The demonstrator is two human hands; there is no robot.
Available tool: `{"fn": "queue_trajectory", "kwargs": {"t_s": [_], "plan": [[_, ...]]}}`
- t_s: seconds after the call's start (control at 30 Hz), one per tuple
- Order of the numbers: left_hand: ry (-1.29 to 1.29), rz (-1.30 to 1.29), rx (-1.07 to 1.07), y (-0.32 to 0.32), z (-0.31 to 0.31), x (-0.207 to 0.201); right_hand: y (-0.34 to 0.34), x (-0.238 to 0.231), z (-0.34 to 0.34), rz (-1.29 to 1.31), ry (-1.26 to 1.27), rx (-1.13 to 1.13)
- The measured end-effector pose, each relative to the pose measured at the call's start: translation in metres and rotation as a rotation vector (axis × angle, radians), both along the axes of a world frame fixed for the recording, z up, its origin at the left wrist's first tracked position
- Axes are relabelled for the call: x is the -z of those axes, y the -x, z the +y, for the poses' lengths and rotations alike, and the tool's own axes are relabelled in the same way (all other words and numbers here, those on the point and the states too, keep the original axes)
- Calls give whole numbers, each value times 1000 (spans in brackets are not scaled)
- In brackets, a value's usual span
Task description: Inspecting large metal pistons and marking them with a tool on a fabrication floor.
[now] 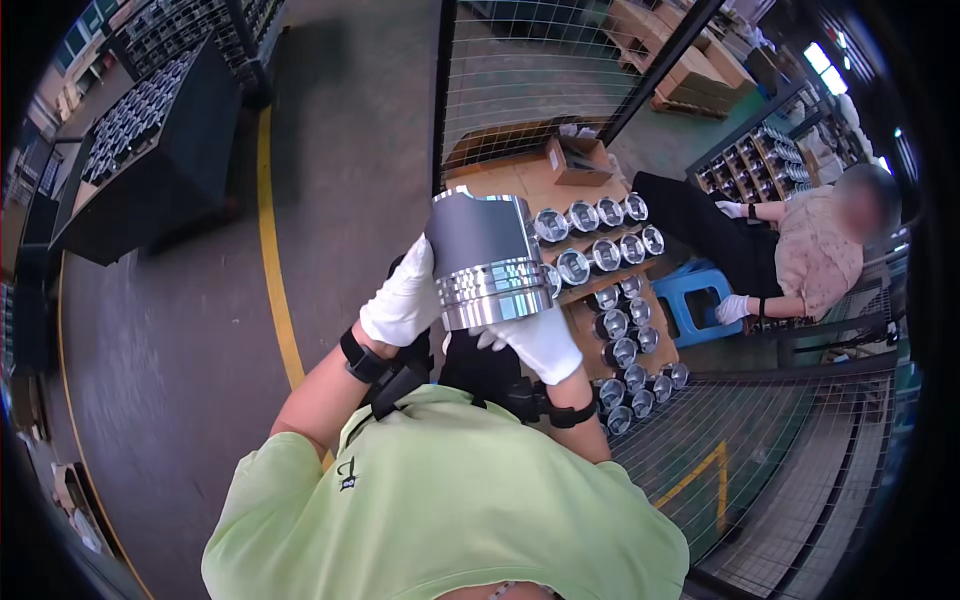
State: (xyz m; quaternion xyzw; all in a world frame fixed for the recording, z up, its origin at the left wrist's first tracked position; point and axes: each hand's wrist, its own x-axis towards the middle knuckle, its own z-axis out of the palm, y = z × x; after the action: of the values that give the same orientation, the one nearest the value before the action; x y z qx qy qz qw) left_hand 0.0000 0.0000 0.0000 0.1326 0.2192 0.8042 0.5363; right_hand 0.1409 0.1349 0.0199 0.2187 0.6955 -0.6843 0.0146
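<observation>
Between my two white-gloved hands I hold a large engine piston point(485, 250) in front of my chest. It has a dark grey coated skirt, and its shiny grooved ring end points down toward me. My left hand point(405, 300) grips its left side, the fingers partly hidden behind it. Under the shiny lower end is my right hand point(540, 340), with some fingertips showing below the rim. Just to the right, rows of similar pistons point(605, 255) stand on cardboard-topped boards point(585, 290).
A coworker point(815, 240) in white gloves sits at the right beside a blue plastic stool point(692, 305). Wire mesh panels point(530, 80) stand ahead and at lower right. An open cardboard box point(580, 160) lies beyond the pistons. A dark bin point(160, 150) of parts stands far left, past a yellow floor line point(268, 220).
</observation>
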Motion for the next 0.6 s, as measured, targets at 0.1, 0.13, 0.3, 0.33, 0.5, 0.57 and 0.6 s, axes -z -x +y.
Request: {"fn": "queue_trajectory", "kwargs": {"t_s": [0.1, 0.13, 0.3, 0.33, 0.5, 0.57, 0.6], "plan": [[39, 127, -70, 7, -5, -12, -1, -8, 4, 261, -736, 89], [65, 229, -62, 11, -5, -11, 3, -10, 3, 377, -896, 212], [107, 185, -22, 3, -11, -7, -2, -16, -8, 503, -1053, 304], [107, 184, -22, 2, -11, -6, -2, -17, -8, 557, -1078, 307], [31, 171, -77, 1, -5, -4, 1, -24, -14, 586, -1082, 241], [4, 316, -79, 4, -6, -15, -1, -19, -14, 619, -1131, 235], [-26, 460, -74, 4, -7, -23, -3, -18, -12, 593, -1155, 200]]}}
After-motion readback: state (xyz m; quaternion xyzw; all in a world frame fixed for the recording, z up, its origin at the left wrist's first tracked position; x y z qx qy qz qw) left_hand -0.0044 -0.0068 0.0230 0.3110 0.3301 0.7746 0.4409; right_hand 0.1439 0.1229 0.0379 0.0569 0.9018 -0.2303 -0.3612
